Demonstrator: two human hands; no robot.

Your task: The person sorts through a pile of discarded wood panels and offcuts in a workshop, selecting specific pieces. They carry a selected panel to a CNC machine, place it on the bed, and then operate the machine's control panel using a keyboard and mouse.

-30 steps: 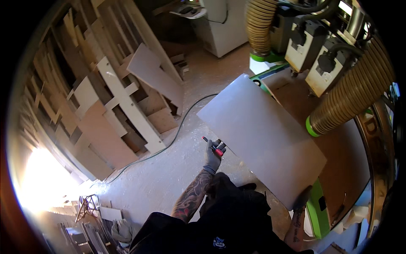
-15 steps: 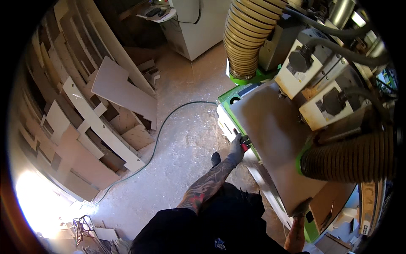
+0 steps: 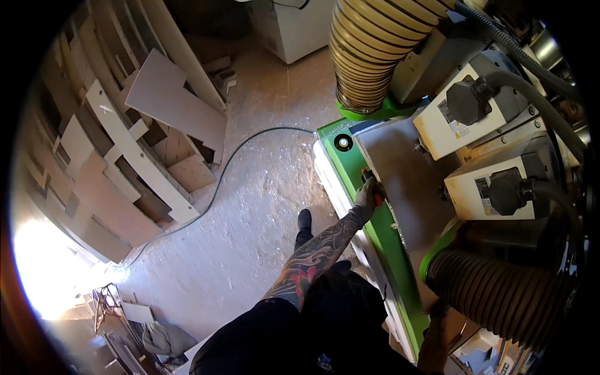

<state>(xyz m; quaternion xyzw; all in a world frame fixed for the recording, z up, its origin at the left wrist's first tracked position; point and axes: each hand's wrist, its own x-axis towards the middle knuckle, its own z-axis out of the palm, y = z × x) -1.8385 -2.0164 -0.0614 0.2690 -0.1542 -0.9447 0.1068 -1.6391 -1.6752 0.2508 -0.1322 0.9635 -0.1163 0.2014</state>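
Observation:
My left hand (image 3: 364, 197), in a grey glove, is closed round a small red-and-black hand tool (image 3: 377, 199) whose kind I cannot make out. It rests at the left edge of a large flat board (image 3: 406, 181). That board lies on the green bed (image 3: 389, 250) of a machine, beneath its motor housings. My right hand (image 3: 440, 309), dark and in shadow, is at the board's near end beside the lower hose; its fingers cannot be made out.
A tan ribbed hose (image 3: 369, 56) rises at the back, and a dark ribbed hose (image 3: 494, 287) runs along the near right. Two motor housings (image 3: 494, 187) with cables overhang the board. Sheet offcuts (image 3: 106, 156) lean at the left. A thin hose (image 3: 231, 156) crosses the dusty floor.
The board has shifted right on the bed, so a wider green strip shows along its left side. My left hand has moved right with the red-and-black tool; the view has shifted too.

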